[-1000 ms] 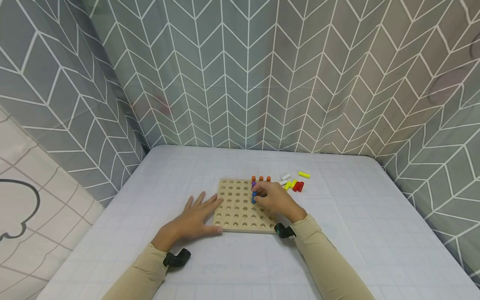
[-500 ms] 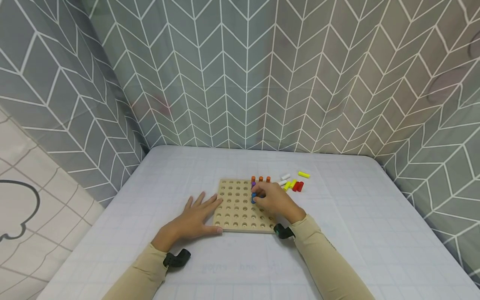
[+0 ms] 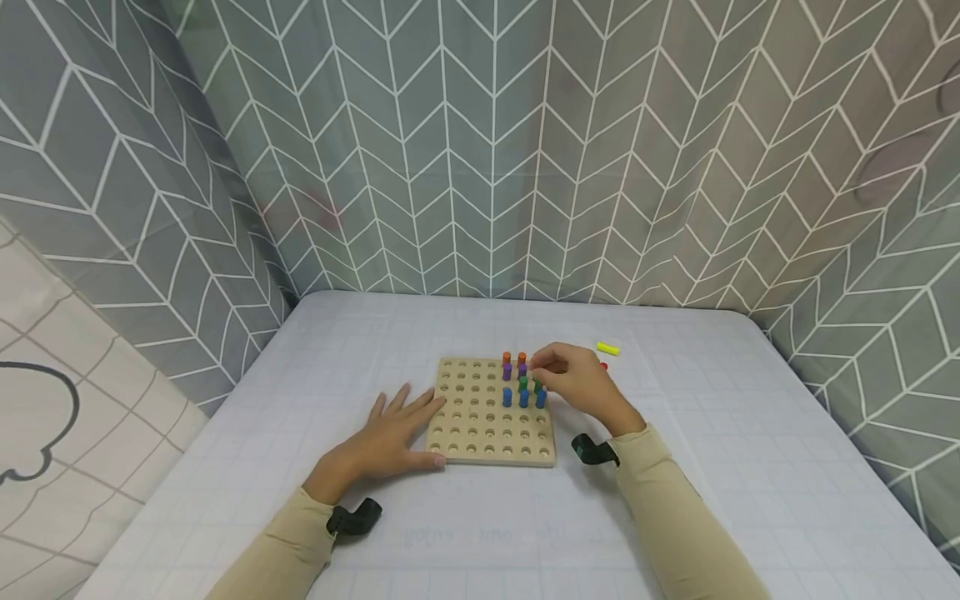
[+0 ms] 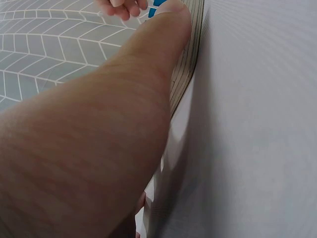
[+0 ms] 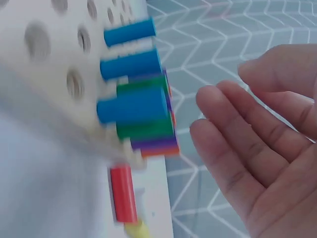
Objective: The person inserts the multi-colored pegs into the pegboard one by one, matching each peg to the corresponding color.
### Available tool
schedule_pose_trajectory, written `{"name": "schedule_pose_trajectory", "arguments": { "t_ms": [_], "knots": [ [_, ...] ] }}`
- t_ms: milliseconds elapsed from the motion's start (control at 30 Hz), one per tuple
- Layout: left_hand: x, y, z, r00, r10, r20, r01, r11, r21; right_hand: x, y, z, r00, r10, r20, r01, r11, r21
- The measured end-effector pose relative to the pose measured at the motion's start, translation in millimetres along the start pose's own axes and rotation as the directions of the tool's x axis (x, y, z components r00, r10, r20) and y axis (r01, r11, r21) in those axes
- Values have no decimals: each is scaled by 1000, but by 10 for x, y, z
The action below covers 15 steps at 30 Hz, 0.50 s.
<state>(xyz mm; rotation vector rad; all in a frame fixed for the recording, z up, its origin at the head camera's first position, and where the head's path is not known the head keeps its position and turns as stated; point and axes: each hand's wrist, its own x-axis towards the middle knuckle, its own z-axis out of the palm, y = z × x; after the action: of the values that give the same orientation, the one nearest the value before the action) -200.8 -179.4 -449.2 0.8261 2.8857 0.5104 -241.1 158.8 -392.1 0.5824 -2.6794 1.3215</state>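
A wooden pegboard (image 3: 471,456) with rows of holes lies on the table. My left hand (image 3: 390,433) rests at its left edge, fingers spread, with the thumb (image 4: 171,15) along the near corner. Three blue pegs (image 3: 523,399) stand upright in a row; behind them are green pegs (image 3: 522,384), purple pegs (image 3: 507,372) and orange pegs (image 3: 506,357). My right hand (image 3: 581,383) hovers over the board's far right corner, hiding some pegs. In the right wrist view its thumb and fingers are apart and hold nothing, beside the blue pegs (image 5: 131,67).
A yellow peg (image 3: 608,348) lies on the white-covered table beyond my right hand. A red peg (image 5: 124,193) and another yellow peg (image 5: 137,229) lie off the board's side. A patterned curtain (image 3: 480,167) hangs behind the table.
My right hand has let go of the leftmost blue peg, which stands in the board, and has moved right and slightly back. My left hand has stayed in place.
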Motion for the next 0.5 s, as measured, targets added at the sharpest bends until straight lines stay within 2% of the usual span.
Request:
{"name": "schedule_pose_trajectory", "arguments": {
  "t_ms": [267,500],
  "knots": [
    [-3,5,18,1000,-10,17,10,1000,1,-117,280,-281,993,23,-114,-28,999,-41],
    [10,18,-14,1000,1,4,-1,1000,-5,-208,487,-539,982,33,-185,-55,992,-115]
  ]
}}
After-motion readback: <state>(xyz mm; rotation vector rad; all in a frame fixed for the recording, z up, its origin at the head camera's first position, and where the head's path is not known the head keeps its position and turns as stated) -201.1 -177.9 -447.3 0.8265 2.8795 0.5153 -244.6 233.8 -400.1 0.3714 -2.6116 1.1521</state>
